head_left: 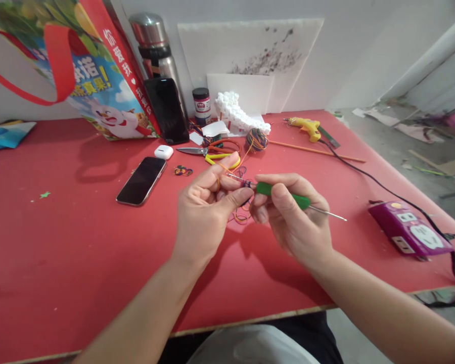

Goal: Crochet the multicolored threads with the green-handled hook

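Note:
My right hand (296,217) is closed around the green handle of a crochet hook (301,200), whose metal shaft sticks out at both ends. Its left tip reaches over the fingers of my left hand (207,202). Between thumb and fingers the left hand pinches a small dark piece of crochet work (246,186), mostly covered by the fingertips. Orange yarn runs over the raised left index finger. Loose multicoloured yarn (241,217) hangs and curls beneath the hands, and a yarn ball (256,140) lies just behind them.
Scissors (191,150), a phone (142,181), a white earphone case (164,151) and a small crocheted piece (183,171) lie left. Behind stand a gift bag (114,108), a thermos (151,35) and another phone (167,111). A glue gun (305,129) and purple power socket (409,230) are right.

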`<act>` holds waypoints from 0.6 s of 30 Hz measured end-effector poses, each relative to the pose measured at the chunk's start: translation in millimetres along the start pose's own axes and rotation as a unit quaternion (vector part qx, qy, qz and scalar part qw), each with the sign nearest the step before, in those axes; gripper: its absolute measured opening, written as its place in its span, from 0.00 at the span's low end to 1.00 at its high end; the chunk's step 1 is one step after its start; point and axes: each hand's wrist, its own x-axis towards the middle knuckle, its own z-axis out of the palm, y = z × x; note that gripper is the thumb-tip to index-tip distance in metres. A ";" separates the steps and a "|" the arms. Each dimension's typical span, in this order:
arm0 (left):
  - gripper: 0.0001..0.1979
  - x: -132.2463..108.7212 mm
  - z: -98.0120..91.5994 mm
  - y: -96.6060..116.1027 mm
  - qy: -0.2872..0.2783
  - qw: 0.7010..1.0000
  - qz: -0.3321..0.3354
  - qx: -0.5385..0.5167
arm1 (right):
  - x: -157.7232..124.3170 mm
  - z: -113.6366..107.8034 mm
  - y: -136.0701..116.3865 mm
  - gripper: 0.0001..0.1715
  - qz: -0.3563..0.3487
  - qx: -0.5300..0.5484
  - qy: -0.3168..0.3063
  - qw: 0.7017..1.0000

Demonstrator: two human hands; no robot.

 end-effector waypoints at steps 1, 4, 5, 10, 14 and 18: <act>0.22 -0.4 0.7 -0.2 0.000 1.000 -0.002 -0.005 | -1.3 0.1 0.9 0.10 -0.017 -0.018 0.006 1.000; 0.21 -1.2 1.7 -0.3 -0.005 0.999 -0.021 -0.040 | -4.5 -1.2 2.7 0.08 -0.089 -0.102 0.006 0.991; 0.21 -1.1 1.5 -0.5 -0.007 0.998 -0.035 -0.058 | -5.2 -2.3 3.2 0.09 -0.121 -0.140 -0.002 0.983; 0.21 0.3 1.6 -6.2 -0.020 0.978 -0.139 -0.154 | -5.2 -7.8 6.3 0.14 -0.227 -0.286 -0.039 0.930; 0.21 -0.5 5.4 -12.2 0.011 0.971 -0.143 -0.189 | -3.4 -7.9 8.2 0.14 -0.244 -0.335 -0.017 0.910; 0.20 2.2 1.7 -6.6 -0.013 0.969 -0.166 -0.183 | -1.4 -9.8 8.1 0.14 -0.235 -0.300 -0.035 0.924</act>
